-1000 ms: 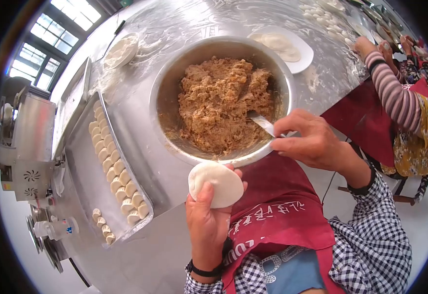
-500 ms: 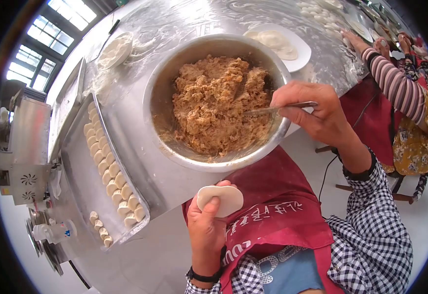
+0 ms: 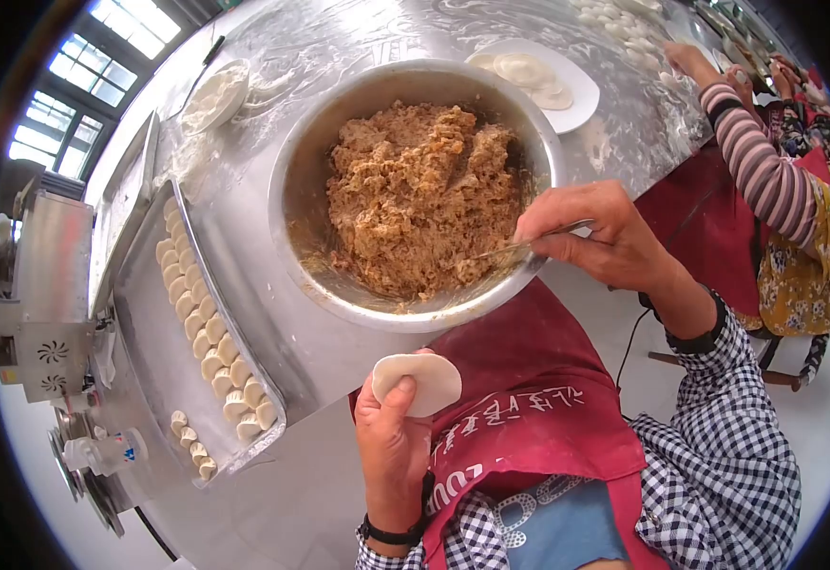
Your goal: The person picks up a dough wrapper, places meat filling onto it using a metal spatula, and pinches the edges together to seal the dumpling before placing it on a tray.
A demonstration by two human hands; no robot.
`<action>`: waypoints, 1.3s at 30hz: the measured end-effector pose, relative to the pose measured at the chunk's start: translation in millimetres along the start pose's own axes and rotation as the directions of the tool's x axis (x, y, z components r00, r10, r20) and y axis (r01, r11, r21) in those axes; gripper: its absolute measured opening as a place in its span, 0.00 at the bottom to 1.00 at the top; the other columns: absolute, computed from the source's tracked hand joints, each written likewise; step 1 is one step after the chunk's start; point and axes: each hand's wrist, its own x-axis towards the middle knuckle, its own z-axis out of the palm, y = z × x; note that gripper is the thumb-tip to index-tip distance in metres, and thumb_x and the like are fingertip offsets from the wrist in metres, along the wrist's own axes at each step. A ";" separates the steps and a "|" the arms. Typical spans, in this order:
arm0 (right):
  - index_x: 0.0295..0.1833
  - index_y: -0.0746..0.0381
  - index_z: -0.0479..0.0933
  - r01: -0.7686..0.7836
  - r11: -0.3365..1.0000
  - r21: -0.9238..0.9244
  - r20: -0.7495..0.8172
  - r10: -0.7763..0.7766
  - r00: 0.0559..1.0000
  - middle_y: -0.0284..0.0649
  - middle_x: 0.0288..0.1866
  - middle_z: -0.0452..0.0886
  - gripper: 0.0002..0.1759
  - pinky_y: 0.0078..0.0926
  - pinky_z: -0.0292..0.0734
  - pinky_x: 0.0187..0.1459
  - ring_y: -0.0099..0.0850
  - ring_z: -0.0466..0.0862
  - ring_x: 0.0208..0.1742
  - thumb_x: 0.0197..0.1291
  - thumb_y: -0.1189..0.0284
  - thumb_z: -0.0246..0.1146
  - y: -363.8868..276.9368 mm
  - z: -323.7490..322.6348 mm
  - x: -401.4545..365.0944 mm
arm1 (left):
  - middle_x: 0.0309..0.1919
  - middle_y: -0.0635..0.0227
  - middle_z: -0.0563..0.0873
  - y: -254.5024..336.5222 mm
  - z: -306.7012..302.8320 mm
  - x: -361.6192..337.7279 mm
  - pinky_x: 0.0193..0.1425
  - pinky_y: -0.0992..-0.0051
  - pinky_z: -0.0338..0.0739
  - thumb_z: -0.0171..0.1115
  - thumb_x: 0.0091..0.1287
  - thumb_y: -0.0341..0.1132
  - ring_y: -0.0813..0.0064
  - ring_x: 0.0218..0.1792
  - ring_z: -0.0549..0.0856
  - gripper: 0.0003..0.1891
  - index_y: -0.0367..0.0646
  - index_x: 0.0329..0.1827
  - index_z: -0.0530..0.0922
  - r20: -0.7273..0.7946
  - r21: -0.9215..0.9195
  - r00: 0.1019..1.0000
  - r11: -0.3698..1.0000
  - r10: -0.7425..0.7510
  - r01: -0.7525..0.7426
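A round, flat dumpling wrapper lies across the fingers of my left hand, pinned by the thumb, in front of the apron. My right hand grips the handle of a metal utensil, probably a spoon, over the right rim of a large steel bowl. The utensil's far end is sunk in the brown minced filling, so its tip is hidden. The filling is heaped in the bowl, which sits at the table's near edge.
A metal tray with rows of folded dumplings stands on the left. Behind the bowl is a white plate of wrappers; a bowl of flour sits at the back left. Another person's striped sleeve reaches in at right.
My right hand has moved slightly down and left, and the utensil's end sits lower in the filling, nearer the bowl's front right. My left hand still holds the wrapper.
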 end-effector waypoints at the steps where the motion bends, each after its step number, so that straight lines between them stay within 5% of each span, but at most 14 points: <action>1: 0.37 0.67 0.77 0.002 0.999 0.038 0.010 -0.003 1.000 0.39 0.33 0.81 0.05 0.22 0.75 0.36 0.26 0.80 0.33 0.52 0.81 0.63 0.8 1.1 0.2 | 0.48 0.59 0.80 -0.1 -1.0 0.2 0.52 0.62 0.78 0.58 0.61 0.28 0.67 0.48 0.80 0.15 0.37 0.51 0.71 0.000 0.000 1.000 1.000 0.000 0.000; 9: 0.38 0.66 0.79 -0.204 0.936 0.287 0.043 0.201 0.979 0.34 0.33 0.81 0.03 0.16 0.74 0.37 0.19 0.78 0.34 0.58 0.79 0.61 -1.4 11.0 0.5 | 0.52 0.59 0.76 0.5 -2.9 2.5 0.58 0.62 0.72 0.48 0.69 0.35 0.66 0.53 0.76 0.17 0.36 0.57 0.67 -0.068 -0.112 0.998 0.994 -0.001 -0.007; 11: 0.38 0.65 0.79 -0.323 0.833 0.450 0.041 0.342 0.939 0.35 0.34 0.81 0.04 0.15 0.75 0.35 0.18 0.79 0.33 0.58 0.78 0.61 -1.7 13.6 0.0 | 0.53 0.60 0.76 0.0 -5.8 4.2 0.58 0.61 0.71 0.47 0.69 0.38 0.65 0.54 0.76 0.17 0.37 0.57 0.68 -0.069 -0.109 0.998 0.994 -0.006 -0.002; 18: 0.40 0.65 0.78 -0.310 0.665 0.679 -0.006 0.427 0.904 0.39 0.35 0.82 0.05 0.15 0.79 0.32 0.20 0.81 0.29 0.59 0.77 0.60 -2.3 18.3 4.1 | 0.54 0.60 0.76 2.9 -6.1 6.5 0.60 0.59 0.70 0.44 0.71 0.42 0.62 0.56 0.75 0.19 0.39 0.57 0.67 -0.028 -0.242 0.999 0.970 -0.033 0.026; 20: 0.39 0.65 0.78 -0.271 0.519 0.811 0.026 0.430 0.902 0.41 0.36 0.82 0.04 0.17 0.80 0.33 0.21 0.82 0.31 0.59 0.77 0.59 -7.7 21.1 3.4 | 0.55 0.58 0.75 4.5 -5.1 6.5 0.61 0.58 0.69 0.43 0.72 0.42 0.61 0.57 0.75 0.19 0.38 0.58 0.67 -0.012 -0.275 0.999 0.961 -0.040 0.035; 24: 0.39 0.67 0.78 -0.276 0.569 0.774 0.029 0.405 0.914 0.42 0.38 0.82 0.04 0.20 0.80 0.33 0.25 0.82 0.34 0.58 0.79 0.60 -22.6 31.4 -3.6 | 0.57 0.53 0.73 8.5 3.3 7.2 0.62 0.57 0.69 0.39 0.72 0.43 0.58 0.58 0.73 0.22 0.35 0.61 0.63 0.000 -0.306 0.997 0.950 -0.072 0.068; 26: 0.38 0.67 0.76 -0.055 0.826 0.561 -0.032 0.088 0.996 0.49 0.38 0.80 0.04 0.23 0.79 0.33 0.31 0.81 0.34 0.57 0.81 0.58 -27.1 38.2 -8.8 | 0.58 0.51 0.72 8.9 0.2 6.4 0.62 0.57 0.68 0.38 0.73 0.43 0.57 0.59 0.72 0.23 0.34 0.62 0.62 0.020 -0.292 0.997 0.953 -0.079 0.082; 28: 0.37 0.68 0.77 0.034 0.855 0.518 -0.055 -0.007 0.998 0.49 0.37 0.81 0.04 0.25 0.78 0.34 0.33 0.82 0.34 0.55 0.82 0.60 -28.7 44.9 -10.1 | 0.58 0.49 0.71 9.4 -2.4 7.2 0.63 0.58 0.67 0.37 0.73 0.43 0.56 0.60 0.72 0.23 0.33 0.62 0.62 0.049 -0.279 0.995 0.955 -0.086 0.096; 30: 0.34 0.67 0.78 0.321 0.923 0.211 0.064 -0.340 0.938 0.48 0.35 0.81 0.03 0.26 0.78 0.35 0.35 0.82 0.34 0.52 0.80 0.62 -30.6 45.3 -9.1 | 0.59 0.48 0.70 10.2 -5.2 7.5 0.65 0.59 0.66 0.37 0.73 0.43 0.55 0.61 0.70 0.24 0.32 0.62 0.61 0.149 -0.341 0.982 0.926 -0.119 0.164; 32: 0.31 0.67 0.79 0.348 0.915 0.202 0.037 -0.362 0.931 0.46 0.36 0.82 0.04 0.28 0.79 0.36 0.37 0.82 0.35 0.49 0.78 0.65 -31.7 53.2 -10.2 | 0.59 0.47 0.70 9.6 -8.7 7.8 0.65 0.59 0.65 0.37 0.73 0.43 0.55 0.61 0.70 0.24 0.33 0.62 0.61 0.157 -0.355 0.981 0.921 -0.112 0.162; 34: 0.31 0.65 0.80 0.452 0.885 0.113 0.170 -0.465 0.869 0.43 0.37 0.83 0.04 0.28 0.80 0.36 0.37 0.82 0.36 0.47 0.77 0.65 -30.2 54.3 -11.3 | 0.59 0.46 0.70 9.1 -11.4 7.3 0.65 0.60 0.65 0.37 0.73 0.43 0.54 0.61 0.70 0.24 0.33 0.62 0.61 0.162 -0.369 0.981 0.916 -0.106 0.160; 39: 0.30 0.64 0.80 0.448 0.886 0.118 0.209 -0.463 0.861 0.42 0.36 0.83 0.05 0.28 0.80 0.35 0.37 0.83 0.36 0.45 0.76 0.66 -27.6 51.8 -16.1 | 0.58 0.48 0.71 7.8 -11.9 8.5 0.64 0.60 0.67 0.37 0.73 0.42 0.56 0.61 0.71 0.22 0.33 0.62 0.62 -0.027 -0.345 0.994 0.934 -0.106 0.090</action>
